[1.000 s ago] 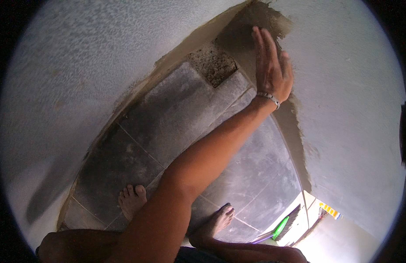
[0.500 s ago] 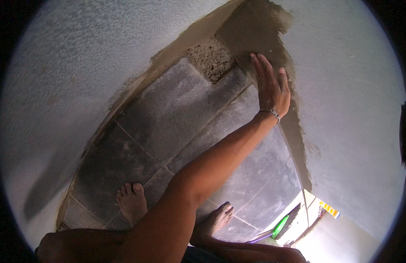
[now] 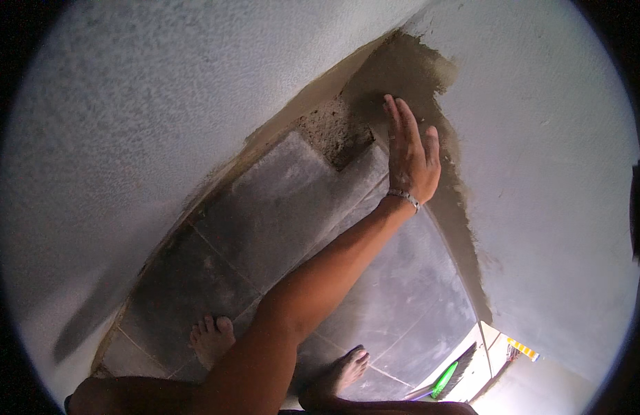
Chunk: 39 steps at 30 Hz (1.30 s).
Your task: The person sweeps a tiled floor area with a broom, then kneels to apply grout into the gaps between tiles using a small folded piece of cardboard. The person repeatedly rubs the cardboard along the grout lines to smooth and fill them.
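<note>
My left hand (image 3: 413,155) reaches out along the foot of the right-hand wall, a bracelet (image 3: 404,199) around its wrist. Its fingers are stretched and spread, with the back of the hand visible and nothing seen in it. Beneath the fingers lies a brown band of mortar (image 3: 408,68), broad near the corner and narrowing toward me along the wall's base. Whether the palm presses on it is hidden. Just left of the fingers, a rough sandy gap (image 3: 330,128) shows in the grey tiled floor (image 3: 264,207). My right hand is out of sight.
A rough white wall (image 3: 147,90) rises on the left; the smooth right-hand wall (image 3: 548,173) closes in opposite. My bare left foot (image 3: 212,339) and right foot (image 3: 345,368) stand on the tiles. At the bright lower right lies a broom (image 3: 458,373) with a green part.
My left hand has slid farther along the mortar toward the far corner, fingers still spread. The whole view has shifted, so the floor and feet sit lower in the picture.
</note>
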Tool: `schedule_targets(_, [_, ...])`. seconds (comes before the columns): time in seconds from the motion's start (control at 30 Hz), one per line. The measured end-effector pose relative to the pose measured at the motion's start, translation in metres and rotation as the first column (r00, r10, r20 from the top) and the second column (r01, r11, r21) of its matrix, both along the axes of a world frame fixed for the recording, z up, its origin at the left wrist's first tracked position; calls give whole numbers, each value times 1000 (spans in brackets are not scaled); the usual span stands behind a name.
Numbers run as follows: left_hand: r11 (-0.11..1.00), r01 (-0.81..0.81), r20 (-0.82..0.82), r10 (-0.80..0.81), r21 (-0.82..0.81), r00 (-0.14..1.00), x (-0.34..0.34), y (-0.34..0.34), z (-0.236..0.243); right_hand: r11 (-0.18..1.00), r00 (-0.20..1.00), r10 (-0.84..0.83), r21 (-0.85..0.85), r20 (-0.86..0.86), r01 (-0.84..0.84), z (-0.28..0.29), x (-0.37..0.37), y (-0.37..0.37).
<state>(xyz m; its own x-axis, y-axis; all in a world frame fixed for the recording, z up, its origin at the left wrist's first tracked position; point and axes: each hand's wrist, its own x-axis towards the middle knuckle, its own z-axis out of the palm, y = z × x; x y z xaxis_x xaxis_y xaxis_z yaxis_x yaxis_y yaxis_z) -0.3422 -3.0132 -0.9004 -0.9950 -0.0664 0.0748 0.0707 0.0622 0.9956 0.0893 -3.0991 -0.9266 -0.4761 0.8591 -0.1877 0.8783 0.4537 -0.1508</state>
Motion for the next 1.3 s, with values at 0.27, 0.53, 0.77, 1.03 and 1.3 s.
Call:
schedule_targets(0.27, [972,160,-180,-191,-172,965,54,23,-13,995,996,-84,-60,-15,83,12,-14,-4])
schedule_targets(0.53, [952,296,-3,-297,-81,955,109,26,-42,924,929,-369,-108,-9,366,16,-24,1])
schedule_targets(0.77, [963,265,278,-265,37,923,73,44,-37,920,928,-372,-121,24,372,15,-6,7])
schedule_targets(1.03, [885,459,245,-464,82,851,131,74,-4,930,934,-351,-93,68,356,-1,16,17])
schedule_targets(1.3, [999,42,231,-44,12,972,79,68,-51,990,908,103,48,406,-133,9,17,27])
